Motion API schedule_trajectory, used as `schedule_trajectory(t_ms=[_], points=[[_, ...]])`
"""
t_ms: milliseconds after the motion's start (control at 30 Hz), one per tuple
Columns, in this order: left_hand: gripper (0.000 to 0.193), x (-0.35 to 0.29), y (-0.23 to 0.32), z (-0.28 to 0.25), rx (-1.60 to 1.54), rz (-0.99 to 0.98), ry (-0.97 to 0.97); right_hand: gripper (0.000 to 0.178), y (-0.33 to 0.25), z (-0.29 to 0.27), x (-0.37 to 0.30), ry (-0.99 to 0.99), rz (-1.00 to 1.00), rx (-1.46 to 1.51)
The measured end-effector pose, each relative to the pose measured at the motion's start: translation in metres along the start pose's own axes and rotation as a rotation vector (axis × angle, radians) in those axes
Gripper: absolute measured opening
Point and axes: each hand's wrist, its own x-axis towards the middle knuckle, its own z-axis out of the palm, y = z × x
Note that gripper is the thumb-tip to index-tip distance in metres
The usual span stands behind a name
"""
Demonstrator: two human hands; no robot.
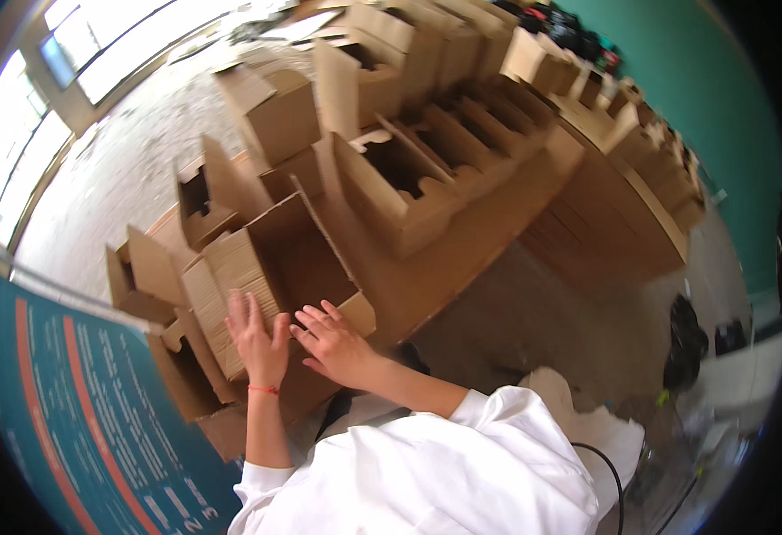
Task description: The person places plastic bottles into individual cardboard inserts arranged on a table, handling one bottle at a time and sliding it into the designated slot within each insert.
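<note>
Head view: left hand (pixel 259 341) spread flat on the box (pixel 277 266); its mouth gapes far-right; right hand (pixel 335 344) fanned, empty

Single head-worn fisheye view: faces down and forward; left hand (pixel 262 348) and right hand (pixel 339 349) near, windows (pixel 123 49) far off.

Boxes (pixel 364 192) crowd ahead of the hands (pixel 262 348); floor (pixel 489 325) room opens rightward.

Rows of open cardboard boxes (pixel 428 212) and a worn floor (pixel 128 169) suggest a workshop.
</note>
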Motion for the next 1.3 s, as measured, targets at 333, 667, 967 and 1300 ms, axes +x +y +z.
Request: schedule_trajectory(t_ms=[333,667,967,1300], points=[[0.077,0.001,0.022,0.019,0.252,-0.179,0.023,0.061,0.127,-0.114,0.033,0.321,0.075,-0.119],[0.075,-0.001,0.029,0.022,0.256,-0.259,0.039,0.028,0.181,-0.117,0.043,-0.043,0.179,0.016],[0.073,-0.001,0.033,0.027,0.259,-0.282,0.067,0.025,0.147,-0.131,0.016,-0.33,0.051,0.23],[0.073,-0.002,0.038,0.034,0.243,-0.286,0.096,0.023,0.153,-0.168,0.058,-0.325,0.285,0.092]])
